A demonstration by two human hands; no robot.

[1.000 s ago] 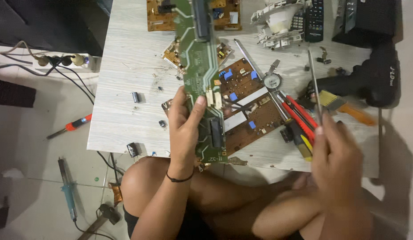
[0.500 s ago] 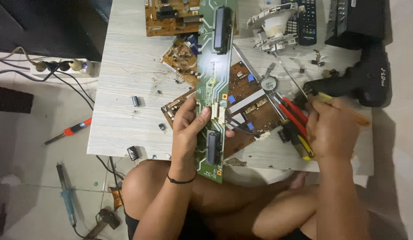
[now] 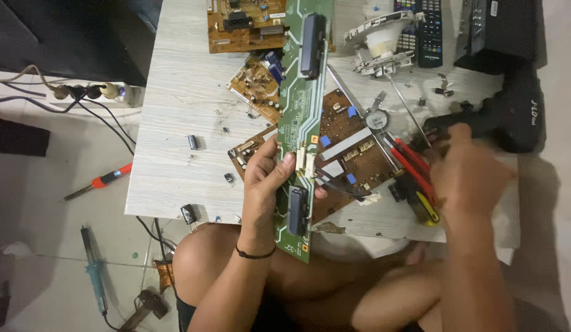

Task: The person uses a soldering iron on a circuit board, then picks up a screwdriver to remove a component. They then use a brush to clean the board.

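Observation:
My left hand (image 3: 264, 184) grips a long narrow green circuit board (image 3: 301, 104) by its left edge, thumb on top. The board stands lengthwise over the pale wooden table (image 3: 181, 123), and its near end hangs above my knees. Under it lies a brown circuit board (image 3: 347, 154) with blue parts. My right hand (image 3: 473, 178) is blurred at the table's right side. It is closed around the handle end of a thin metal screwdriver (image 3: 408, 110), whose shaft points up and left. It hovers over red-handled pliers (image 3: 414, 169).
A black drill (image 3: 513, 117) lies just beyond my right hand, with a small dial gauge (image 3: 377, 118) beside the boards. Two more brown boards (image 3: 242, 24) and a remote (image 3: 430, 31) sit at the far edge. On the floor are a power strip (image 3: 88, 92), a red screwdriver (image 3: 104, 181) and a soldering iron (image 3: 95, 276).
My right hand has come down from in front of me to the table's right side, and the screwdriver has gone from upright to nearly flat. The green board has straightened slightly in my left hand.

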